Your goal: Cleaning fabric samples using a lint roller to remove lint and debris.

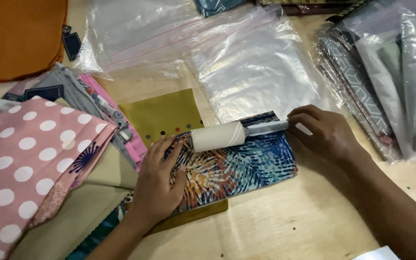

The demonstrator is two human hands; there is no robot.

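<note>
1. Head view, middle of the table: a folded cloth (237,166) with a blue, orange and white leaf print lay flat on the wooden table (285,226), sitting on top of a mustard-coloured cloth (162,113) that stuck out past its far-left corner and along its near edge.
2. The left hand (157,180) was pressed palm-down on the printed cloth's left end, fingers spread flat and not gripping anything, just pinning it.
3. The right hand (323,132) had its fingers closed around the grey handle of a lint roller (232,134). The white roll sat on the cloth's far edge, towards its left half, with the handle running right along that edge.
4. Edges: the cloth's right edge stopped just about under the right hand, and its near edge ran slanted, with bare wood beyond it.
5. Open room: the near-right part of the table was the only really free patch. Everything else was crowded.
6. Left side: a stack of folded fabrics (34,159), pink with white dots on top, came right up beside the left hand.
7. Far side: clear plastic bags (246,62) lay spread out just past the roller, nearly touching the cloth's far edge.
8. Right side: more bagged fabrics (386,82) in greys sat near the right hand.
9. Far-left corner: an orange cloth (18,36), well apart from the hands.
</note>
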